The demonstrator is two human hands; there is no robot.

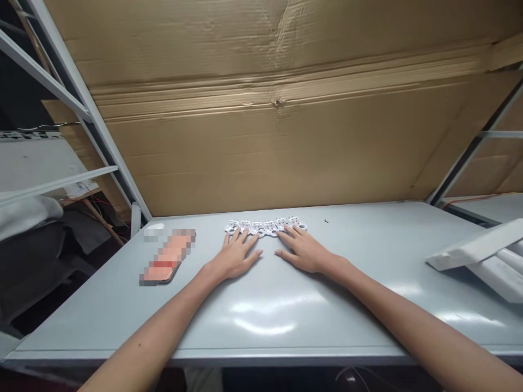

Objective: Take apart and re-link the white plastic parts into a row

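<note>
White pieces [269, 227] stretch left to right in a row.

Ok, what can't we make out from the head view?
All in the head view:
Row of small white openwork parts: fine detail too small; fingers of the bare left hand and bare right hand cover some near edges.
Flat orange rectangular object: pixelation hides its surface.
White block-like pieces: cut off by the right edge.
Tiny dark curved speck: too small to identify.

White parts [269, 225] partly hidden under fingers [252, 242]; flat object [169, 256] pixelated.
</note>
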